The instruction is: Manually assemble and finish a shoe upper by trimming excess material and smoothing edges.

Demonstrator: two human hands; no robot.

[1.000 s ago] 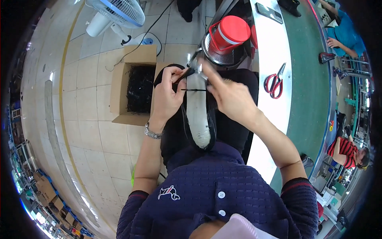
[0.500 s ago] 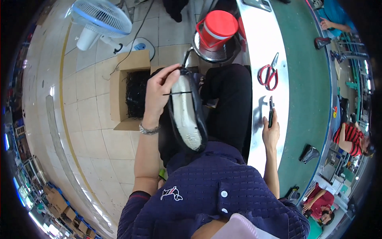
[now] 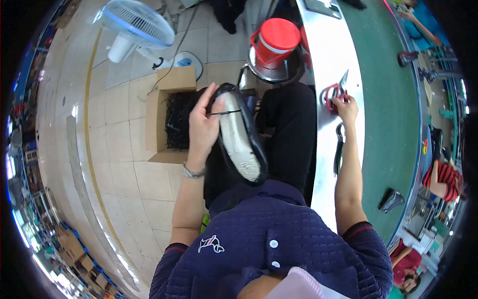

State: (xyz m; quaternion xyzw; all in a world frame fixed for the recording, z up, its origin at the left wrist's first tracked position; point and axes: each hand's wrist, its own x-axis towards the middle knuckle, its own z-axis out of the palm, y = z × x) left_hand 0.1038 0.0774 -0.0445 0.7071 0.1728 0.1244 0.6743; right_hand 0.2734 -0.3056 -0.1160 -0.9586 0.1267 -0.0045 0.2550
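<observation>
Over my lap, my left hand [image 3: 204, 124] holds a black shoe upper [image 3: 255, 134] by its upper end. Its pale underside [image 3: 238, 137] faces up, and a thin dark tie [image 3: 225, 113] crosses it, with one end sticking out by my thumb. On the metal bench to my right, my right hand [image 3: 346, 108] has its fingers closed on the red handles of a pair of scissors [image 3: 335, 93]. The scissor blades point away from me. Nearer to me, a dark hand tool like pliers [image 3: 338, 149] lies on the bench beside my forearm.
An open cardboard box [image 3: 154, 124] of black strips stands on the floor at my left. Beyond it is a white and blue fan [image 3: 137, 25]. A red lidded bucket [image 3: 279, 37] sits on a round stool ahead. A green belt [image 3: 383, 124] with shoes runs right of the metal bench [image 3: 326, 189].
My right hand has let go of the dark hand tool, leaving it on the bench, and moved forward to grip the scissors. My left hand still holds the shoe, slightly tilted.
</observation>
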